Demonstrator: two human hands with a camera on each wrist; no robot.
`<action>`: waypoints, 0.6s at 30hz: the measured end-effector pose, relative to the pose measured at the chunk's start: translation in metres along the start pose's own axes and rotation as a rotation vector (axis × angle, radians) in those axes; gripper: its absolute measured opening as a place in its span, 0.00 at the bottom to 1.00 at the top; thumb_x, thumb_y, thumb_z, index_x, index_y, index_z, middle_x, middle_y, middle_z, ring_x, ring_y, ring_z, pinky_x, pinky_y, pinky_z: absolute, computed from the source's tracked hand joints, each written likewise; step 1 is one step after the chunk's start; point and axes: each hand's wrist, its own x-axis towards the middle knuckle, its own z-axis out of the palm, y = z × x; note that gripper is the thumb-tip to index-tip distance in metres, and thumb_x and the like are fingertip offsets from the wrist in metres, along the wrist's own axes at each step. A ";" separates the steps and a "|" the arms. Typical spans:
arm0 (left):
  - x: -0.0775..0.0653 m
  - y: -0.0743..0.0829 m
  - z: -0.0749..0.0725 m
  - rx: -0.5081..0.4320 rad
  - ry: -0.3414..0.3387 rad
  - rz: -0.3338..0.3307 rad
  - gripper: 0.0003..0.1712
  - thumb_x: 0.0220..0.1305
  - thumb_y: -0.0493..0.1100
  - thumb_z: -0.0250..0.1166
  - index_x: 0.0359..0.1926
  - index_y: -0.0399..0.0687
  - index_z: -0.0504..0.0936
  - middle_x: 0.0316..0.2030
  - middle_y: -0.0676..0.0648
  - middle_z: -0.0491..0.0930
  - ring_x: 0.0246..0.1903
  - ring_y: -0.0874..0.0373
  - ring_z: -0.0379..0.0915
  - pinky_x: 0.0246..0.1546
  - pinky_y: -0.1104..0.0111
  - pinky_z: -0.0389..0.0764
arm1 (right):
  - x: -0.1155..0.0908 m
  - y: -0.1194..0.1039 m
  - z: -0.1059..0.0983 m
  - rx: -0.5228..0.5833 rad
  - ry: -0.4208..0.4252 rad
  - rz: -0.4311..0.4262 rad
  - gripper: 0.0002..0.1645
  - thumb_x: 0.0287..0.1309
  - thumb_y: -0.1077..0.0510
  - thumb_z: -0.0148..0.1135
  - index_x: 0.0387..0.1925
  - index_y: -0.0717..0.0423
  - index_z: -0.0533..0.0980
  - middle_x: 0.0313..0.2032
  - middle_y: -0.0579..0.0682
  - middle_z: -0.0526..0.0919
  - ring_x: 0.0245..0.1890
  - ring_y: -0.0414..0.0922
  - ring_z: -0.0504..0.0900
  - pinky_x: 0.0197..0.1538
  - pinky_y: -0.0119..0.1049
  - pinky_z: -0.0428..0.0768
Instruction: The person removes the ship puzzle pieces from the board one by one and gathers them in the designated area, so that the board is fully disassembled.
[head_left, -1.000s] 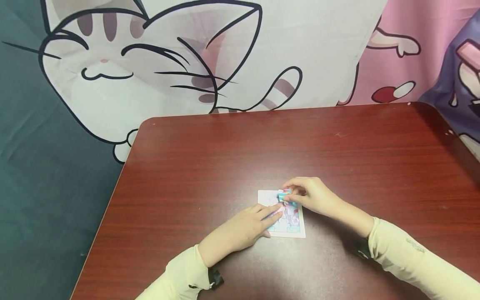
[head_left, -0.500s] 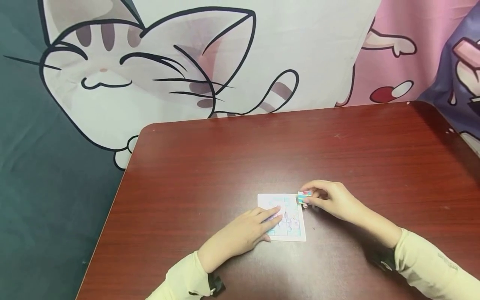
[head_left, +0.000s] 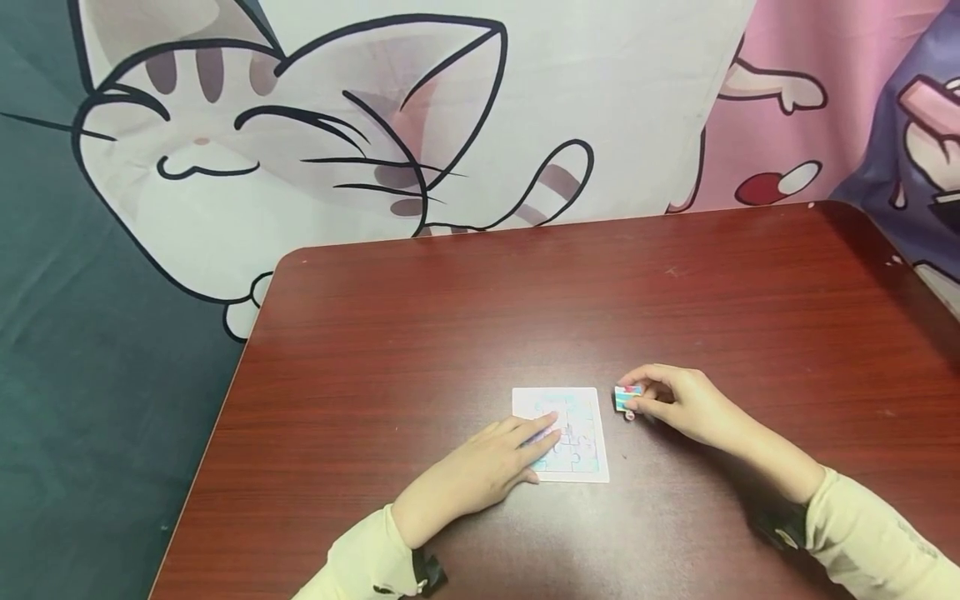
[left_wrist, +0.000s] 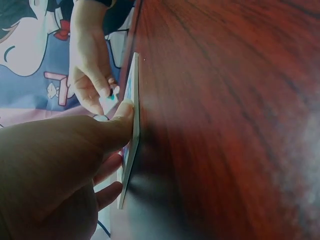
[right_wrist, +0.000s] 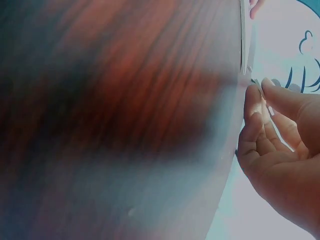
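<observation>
A thin square jigsaw board with a white border and printed piece outlines lies flat on the table. My left hand rests on its left side, two fingers stretched over the printed area and the thumb near the front edge. Seen edge-on in the left wrist view, the board has the thumb at its side. Just right of the board, my right hand pinches a small blue, yellow and pink jigsaw piece between thumb and fingertips. In the right wrist view the piece shows only as a thin edge.
The reddish-brown wooden table extends around the board on all sides. Behind it hangs a cloth printed with a cartoon cat, beside pink and blue printed cloth. A dark green cloth hangs at the left.
My right hand has moved right with the jigsaw piece, from over the board's upper right corner to beyond its right edge. My left hand has stayed on the board.
</observation>
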 end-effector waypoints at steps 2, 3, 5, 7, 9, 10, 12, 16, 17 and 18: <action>0.000 0.000 0.000 0.005 0.002 0.004 0.31 0.66 0.54 0.53 0.68 0.51 0.64 0.69 0.49 0.58 0.61 0.58 0.62 0.59 0.66 0.66 | -0.001 0.001 -0.001 -0.005 -0.002 -0.005 0.11 0.52 0.60 0.67 0.40 0.53 0.79 0.22 0.40 0.81 0.22 0.36 0.79 0.27 0.28 0.73; 0.000 0.000 0.000 0.007 0.003 0.006 0.31 0.66 0.54 0.53 0.68 0.51 0.64 0.69 0.49 0.58 0.61 0.58 0.62 0.60 0.66 0.66 | -0.001 0.001 -0.001 -0.015 0.003 -0.012 0.11 0.52 0.60 0.67 0.40 0.53 0.79 0.23 0.40 0.81 0.22 0.36 0.79 0.27 0.28 0.73; -0.001 0.000 0.000 0.008 0.003 0.007 0.31 0.66 0.54 0.53 0.68 0.51 0.64 0.69 0.49 0.58 0.61 0.57 0.61 0.60 0.66 0.66 | -0.001 0.001 -0.002 -0.040 0.016 -0.016 0.12 0.50 0.61 0.68 0.38 0.54 0.79 0.23 0.40 0.80 0.22 0.34 0.78 0.28 0.28 0.73; -0.001 0.000 0.000 0.008 0.002 0.006 0.31 0.66 0.53 0.53 0.68 0.50 0.63 0.69 0.49 0.58 0.61 0.58 0.61 0.60 0.66 0.66 | -0.001 0.002 -0.003 -0.062 0.032 -0.015 0.12 0.47 0.62 0.70 0.37 0.55 0.80 0.23 0.40 0.80 0.22 0.32 0.77 0.28 0.27 0.73; -0.001 0.000 0.001 0.003 0.004 0.005 0.31 0.66 0.53 0.53 0.68 0.50 0.63 0.69 0.49 0.57 0.61 0.58 0.61 0.60 0.66 0.66 | 0.000 0.002 -0.003 -0.083 0.040 -0.006 0.12 0.46 0.62 0.71 0.36 0.56 0.80 0.24 0.41 0.79 0.22 0.32 0.76 0.28 0.27 0.72; -0.001 0.000 0.001 -0.001 0.003 0.004 0.31 0.66 0.53 0.53 0.68 0.50 0.63 0.69 0.49 0.57 0.62 0.58 0.61 0.60 0.66 0.66 | 0.000 0.003 -0.003 -0.091 0.041 0.003 0.12 0.45 0.62 0.71 0.36 0.56 0.80 0.24 0.41 0.79 0.22 0.31 0.76 0.28 0.27 0.72; -0.001 0.000 0.001 -0.008 0.001 0.002 0.31 0.66 0.52 0.54 0.68 0.50 0.63 0.69 0.49 0.57 0.62 0.58 0.61 0.60 0.66 0.66 | 0.001 0.003 -0.004 -0.105 0.042 0.010 0.12 0.44 0.63 0.71 0.35 0.56 0.80 0.24 0.41 0.79 0.22 0.31 0.76 0.27 0.27 0.73; -0.001 0.000 0.001 -0.023 -0.011 -0.005 0.31 0.66 0.52 0.53 0.68 0.49 0.62 0.70 0.49 0.56 0.62 0.57 0.60 0.60 0.65 0.65 | 0.003 0.002 -0.003 -0.147 0.061 -0.003 0.12 0.42 0.64 0.72 0.33 0.56 0.81 0.24 0.41 0.79 0.22 0.31 0.75 0.27 0.27 0.73; -0.001 0.000 0.001 -0.025 -0.015 -0.007 0.32 0.66 0.52 0.53 0.68 0.49 0.62 0.70 0.49 0.56 0.62 0.57 0.60 0.60 0.65 0.65 | 0.004 0.002 -0.003 -0.155 0.067 -0.008 0.12 0.42 0.64 0.72 0.32 0.57 0.81 0.24 0.41 0.79 0.22 0.31 0.75 0.26 0.27 0.73; -0.001 0.000 0.001 -0.029 -0.019 -0.008 0.32 0.66 0.52 0.53 0.69 0.49 0.62 0.70 0.49 0.56 0.62 0.57 0.60 0.60 0.65 0.65 | 0.004 0.002 -0.003 -0.161 0.071 -0.012 0.12 0.41 0.64 0.73 0.32 0.57 0.81 0.24 0.41 0.79 0.22 0.31 0.75 0.26 0.27 0.73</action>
